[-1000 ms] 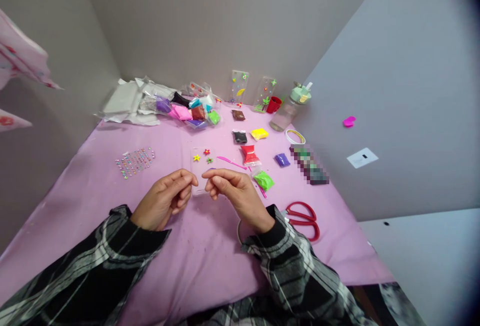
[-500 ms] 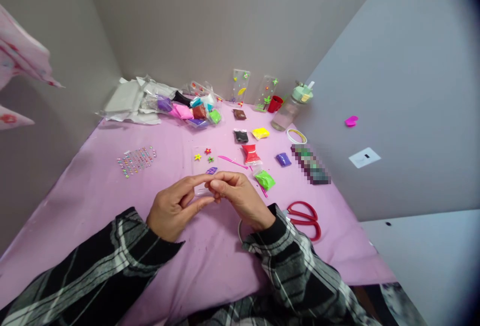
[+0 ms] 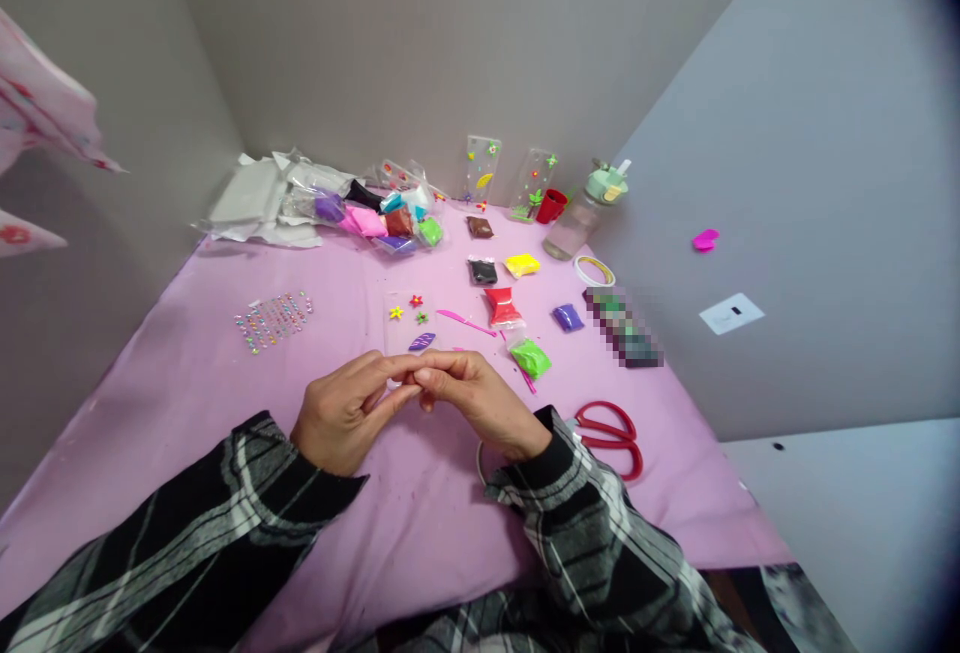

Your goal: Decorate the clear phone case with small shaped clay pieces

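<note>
My left hand (image 3: 345,411) and my right hand (image 3: 474,397) meet at the fingertips above the near middle of the table. Both are closed in a pinch; whatever lies between the fingers is hidden. Just beyond them lies a clear phone case (image 3: 395,333), partly covered by my hands. On it are a yellow flower (image 3: 396,313), a red flower (image 3: 417,301), a small green flower (image 3: 421,318) and a purple leaf with pale stripes (image 3: 422,341). A pink plastic clay knife (image 3: 466,322) rests to the right of the case.
Red-handled scissors (image 3: 611,438) lie near my right sleeve. Packets of red clay (image 3: 502,307), green clay (image 3: 531,359) and several other colours sit beyond. A gem sticker sheet (image 3: 274,321) is at left, a bottle (image 3: 581,218) at the back right, bagged packets (image 3: 367,218) at the back.
The fingers of my left hand have drawn closer together, the thumb rising toward the right fingertips. Both hands stay in nearly the same place, and more of the purple leaf shows.
</note>
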Motion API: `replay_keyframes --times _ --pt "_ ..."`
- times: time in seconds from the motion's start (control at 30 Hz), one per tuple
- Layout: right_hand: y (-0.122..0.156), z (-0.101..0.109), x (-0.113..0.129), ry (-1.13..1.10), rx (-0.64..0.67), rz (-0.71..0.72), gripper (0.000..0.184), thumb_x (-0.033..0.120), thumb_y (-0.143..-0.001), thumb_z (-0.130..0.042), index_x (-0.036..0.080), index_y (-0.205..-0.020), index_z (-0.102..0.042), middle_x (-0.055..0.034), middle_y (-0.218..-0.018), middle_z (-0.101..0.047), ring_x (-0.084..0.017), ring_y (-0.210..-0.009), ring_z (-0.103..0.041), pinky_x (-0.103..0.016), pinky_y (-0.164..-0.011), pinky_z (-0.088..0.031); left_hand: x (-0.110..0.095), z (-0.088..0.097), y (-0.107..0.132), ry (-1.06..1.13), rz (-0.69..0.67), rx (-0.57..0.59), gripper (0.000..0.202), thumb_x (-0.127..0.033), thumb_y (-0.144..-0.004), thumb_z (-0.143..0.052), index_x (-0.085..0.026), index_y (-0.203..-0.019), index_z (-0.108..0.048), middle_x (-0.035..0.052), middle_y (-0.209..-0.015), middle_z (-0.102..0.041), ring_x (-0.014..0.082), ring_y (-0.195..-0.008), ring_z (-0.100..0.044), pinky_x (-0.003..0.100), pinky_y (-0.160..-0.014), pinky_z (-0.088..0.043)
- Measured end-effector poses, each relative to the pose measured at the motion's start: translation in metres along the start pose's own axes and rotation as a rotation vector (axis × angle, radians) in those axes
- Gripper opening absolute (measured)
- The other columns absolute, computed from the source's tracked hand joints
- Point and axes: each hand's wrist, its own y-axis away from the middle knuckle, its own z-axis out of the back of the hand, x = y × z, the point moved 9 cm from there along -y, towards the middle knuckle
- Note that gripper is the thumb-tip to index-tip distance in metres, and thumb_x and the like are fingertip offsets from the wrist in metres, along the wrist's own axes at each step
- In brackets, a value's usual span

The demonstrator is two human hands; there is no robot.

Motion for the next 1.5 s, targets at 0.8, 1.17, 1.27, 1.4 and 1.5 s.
replay_keyframes --times 0.8,1.17,1.27,1.4,1.5 --pt "0.001 0.000 -0.008 -0.125 -0.031 -0.080 0.025 0.041 -0.081 -0.075 0.017 -0.087 -0.074 0.0012 -0.077 -0.065 -0.009 -0.067 -0.052 -0.024 -0.068 -0.041 -0.005 0.005 -0.004 0.019 0.007 -0.038 0.015 -0.018 -0.091 -0.063 -0.020 -0.101 -0.073 -0.0091 -0.059 -0.035 0.0081 -0.048 -0.035 0.021 -0.047 -0.031" --pt "0.000 0.004 -0.015 -0.193 -0.076 -0.092 0.026 0.035 -0.072 -0.084 0.016 -0.081 -0.069 0.0035 -0.072 -0.061 -0.009 -0.066 -0.051 -0.024 -0.068 -0.039 -0.007 0.002 -0.003 0.047 -0.001 -0.028 0.017 -0.011 -0.088 -0.064 -0.017 -0.103 -0.071 -0.0094 -0.062 -0.036 0.0079 -0.050 -0.034 0.021 -0.049 -0.031" --pt "0.000 0.005 -0.014 -0.184 -0.080 -0.093 0.027 0.036 -0.072 -0.084 0.016 -0.081 -0.069 0.0036 -0.073 -0.060 -0.009 -0.065 -0.051 -0.024 -0.068 -0.040 -0.007 0.002 -0.004 0.046 0.000 -0.029 0.016 -0.013 -0.089 -0.065 -0.019 -0.103 -0.071 -0.0095 -0.062 -0.035 0.0079 -0.049 -0.034 0.021 -0.049 -0.031" --pt "0.000 0.003 -0.009 -0.133 -0.034 -0.073 0.025 0.041 -0.080 -0.076 0.017 -0.087 -0.074 0.0013 -0.077 -0.065 -0.010 -0.069 -0.053 -0.025 -0.071 -0.042 -0.008 0.004 -0.005 0.022 0.006 -0.034 0.011 -0.016 -0.090 -0.065 -0.020 -0.099 -0.070 -0.0098 -0.060 -0.036 0.0079 -0.048 -0.033 0.021 -0.048 -0.031" --pt "0.001 0.000 -0.007 -0.113 0.023 -0.064 0.025 0.041 -0.085 -0.071 0.017 -0.091 -0.076 -0.0007 -0.083 -0.067 -0.011 -0.073 -0.055 -0.026 -0.074 -0.043 -0.008 0.004 -0.005 0.013 0.008 -0.039 0.008 -0.017 -0.090 -0.064 -0.020 -0.096 -0.069 -0.0094 -0.060 -0.039 0.0078 -0.048 -0.033 0.021 -0.048 -0.030"
